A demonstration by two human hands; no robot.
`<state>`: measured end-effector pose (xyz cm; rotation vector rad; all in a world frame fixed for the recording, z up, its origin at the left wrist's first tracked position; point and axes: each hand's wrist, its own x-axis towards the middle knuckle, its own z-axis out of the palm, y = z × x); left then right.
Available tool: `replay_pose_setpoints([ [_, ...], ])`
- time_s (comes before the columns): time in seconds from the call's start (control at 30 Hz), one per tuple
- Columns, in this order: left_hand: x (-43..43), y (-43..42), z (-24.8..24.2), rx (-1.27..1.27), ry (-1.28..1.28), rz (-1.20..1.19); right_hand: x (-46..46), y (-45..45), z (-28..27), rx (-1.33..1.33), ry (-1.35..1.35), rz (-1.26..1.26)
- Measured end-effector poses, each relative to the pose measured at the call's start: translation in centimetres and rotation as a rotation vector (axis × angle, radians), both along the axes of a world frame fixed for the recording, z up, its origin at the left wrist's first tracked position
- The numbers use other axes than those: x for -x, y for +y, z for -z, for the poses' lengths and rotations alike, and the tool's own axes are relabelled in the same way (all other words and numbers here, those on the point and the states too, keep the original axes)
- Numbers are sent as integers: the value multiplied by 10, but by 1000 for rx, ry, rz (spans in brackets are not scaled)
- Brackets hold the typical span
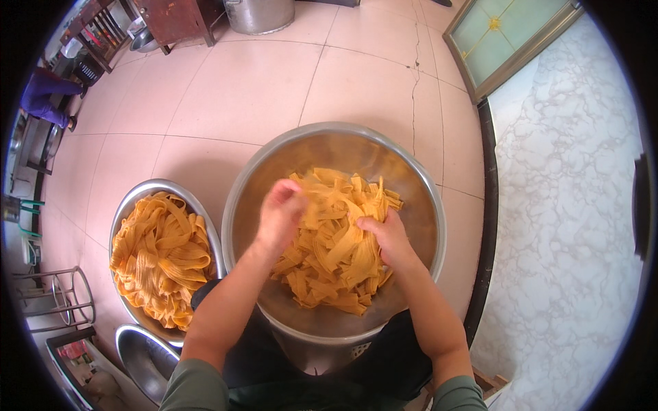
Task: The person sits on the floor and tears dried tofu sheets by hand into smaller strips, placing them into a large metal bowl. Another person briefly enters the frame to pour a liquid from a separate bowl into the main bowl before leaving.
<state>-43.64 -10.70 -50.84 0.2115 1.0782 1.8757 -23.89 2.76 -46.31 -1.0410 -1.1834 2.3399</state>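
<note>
A large round metal basin [334,334] holds a heap of flat, ribbed yellow-orange strips [318,257], many of them short pieces. My right hand [391,236] grips a bunch of these strips above the right part of the heap. My left hand [281,210], blurred, is raised over the basin's left part, its fingers curled beside the strips; whether it pinches one cannot be told. Left of the basin, an oval metal bowl [115,246] is filled with long folded strips [162,251] of the same colour.
An empty metal bowl [146,362] is at the lower left, near a metal stool frame [77,298]. A marbled wall [570,221] and a glazed door [506,41] lie to the right. A metal pot [259,15] and wooden cabinet [175,20] are ahead; a person [49,97] is far left.
</note>
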Motion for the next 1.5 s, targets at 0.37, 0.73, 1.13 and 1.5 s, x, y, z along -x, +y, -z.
replay_pose_setpoints([
  [0.37,-58,1,-35,256,911,375,2,-5,13,-188,67,-20],
  [0.73,-10,1,-1,557,907,-32,1,-1,-2,80,77,1],
  [1.13,-40,-6,-25,291,822,583,-3,8,5,139,101,65],
  [1.5,-24,-1,-20,437,852,420,-6,12,2,-3,24,38],
])
